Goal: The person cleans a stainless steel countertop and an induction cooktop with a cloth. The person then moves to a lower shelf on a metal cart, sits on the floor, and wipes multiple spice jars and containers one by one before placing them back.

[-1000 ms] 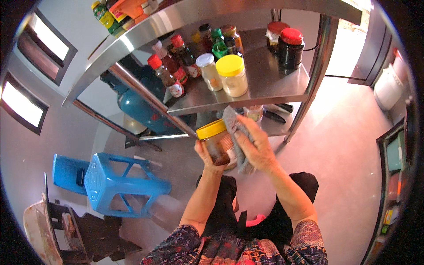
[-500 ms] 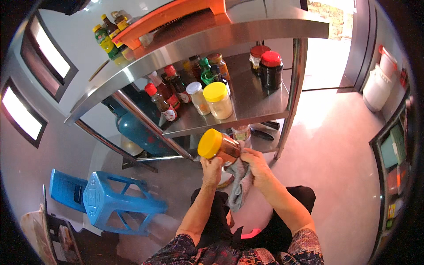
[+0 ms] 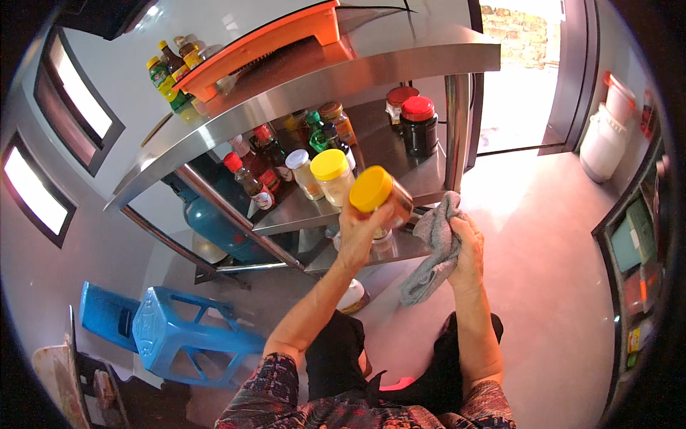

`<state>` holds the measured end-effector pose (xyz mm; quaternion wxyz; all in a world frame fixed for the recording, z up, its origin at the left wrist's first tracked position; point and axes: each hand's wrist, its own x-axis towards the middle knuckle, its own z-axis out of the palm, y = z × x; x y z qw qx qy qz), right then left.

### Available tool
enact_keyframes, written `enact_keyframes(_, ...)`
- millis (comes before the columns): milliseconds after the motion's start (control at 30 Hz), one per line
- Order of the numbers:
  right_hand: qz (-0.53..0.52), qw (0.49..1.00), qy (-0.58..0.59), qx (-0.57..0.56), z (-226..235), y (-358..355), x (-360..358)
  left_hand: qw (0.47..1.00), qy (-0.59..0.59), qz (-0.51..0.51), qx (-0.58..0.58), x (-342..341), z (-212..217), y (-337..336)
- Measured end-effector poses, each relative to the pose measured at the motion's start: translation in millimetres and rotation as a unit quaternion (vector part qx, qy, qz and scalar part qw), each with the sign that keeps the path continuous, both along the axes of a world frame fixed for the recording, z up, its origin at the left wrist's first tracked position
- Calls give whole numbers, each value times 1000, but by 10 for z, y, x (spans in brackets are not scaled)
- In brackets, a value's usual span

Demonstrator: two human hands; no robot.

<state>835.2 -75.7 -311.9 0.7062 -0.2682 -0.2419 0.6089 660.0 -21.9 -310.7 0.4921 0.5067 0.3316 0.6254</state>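
Tilted in my left hand (image 3: 359,234) is a clear jar with a yellow lid (image 3: 372,189) and brownish contents. My fingers wrap round its body, in front of the middle shelf's edge. A grey cloth (image 3: 433,252) hangs from my right hand (image 3: 468,247), which is closed on it, apart from the jar. Just behind the held jar, a yellow-lidded jar with pale contents (image 3: 334,180) and a white-lidded jar (image 3: 305,176) stand on the middle shelf (image 3: 389,179). Sauce bottles (image 3: 250,182) are left of them. A dark jar with a red lid (image 3: 419,129) stands farther right.
Overhead, the steel top (image 3: 314,84) carries an orange tray (image 3: 264,43) and several bottles (image 3: 164,80). A blue gas cylinder (image 3: 218,222) is behind the left leg. A blue plastic stool (image 3: 168,325) stands at left. Beyond the rack's right post is a bright doorway (image 3: 520,79).
The jar has gone up and to the right in my left hand, toward the shelf. My right hand has drawn the cloth away from the jar, to the right.
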Motion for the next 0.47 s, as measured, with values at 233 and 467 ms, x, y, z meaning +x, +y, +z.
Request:
enact_keyframes(233, 3, 999, -33, 5, -151, 64, 33, 998, 17, 39, 56, 286, 655, 1303)
enact_keyframes(467, 43, 998, -28, -32, -150, 137, 8, 971, 166, 158, 72, 428, 654, 2532)
